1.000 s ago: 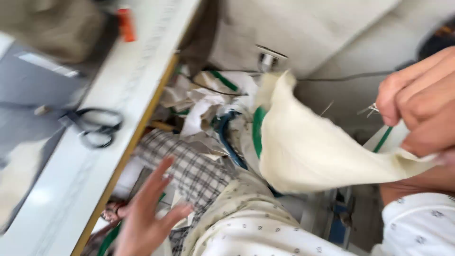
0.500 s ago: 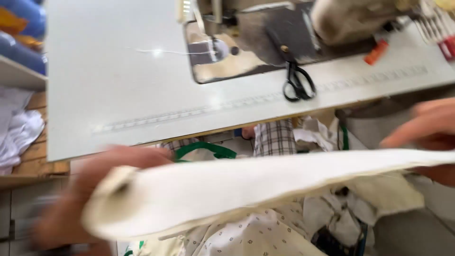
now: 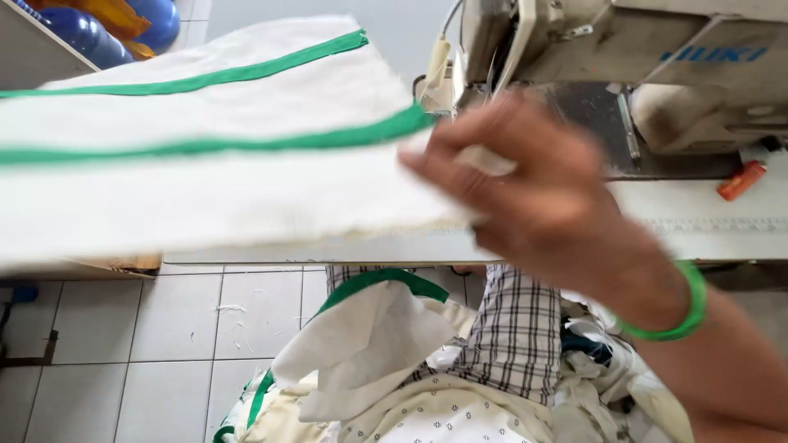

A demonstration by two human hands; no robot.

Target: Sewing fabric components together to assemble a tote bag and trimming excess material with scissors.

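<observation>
One hand in head view: right hand (image 3: 533, 197) pinches the cream cloth panel with green trim (image 3: 205, 164), held flat above the table (image 3: 706, 221) before the sewing machine (image 3: 624, 74). Left hand out of frame. Panel not yet under the needle; more pieces heaped on lap (image 3: 427, 361).

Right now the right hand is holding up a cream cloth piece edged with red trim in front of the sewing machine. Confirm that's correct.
Not quite: the trim is green, not red. The head view shows the right hand holding up the cream cloth piece with green trim running along it, in front of the sewing machine. The rest stands.
</observation>
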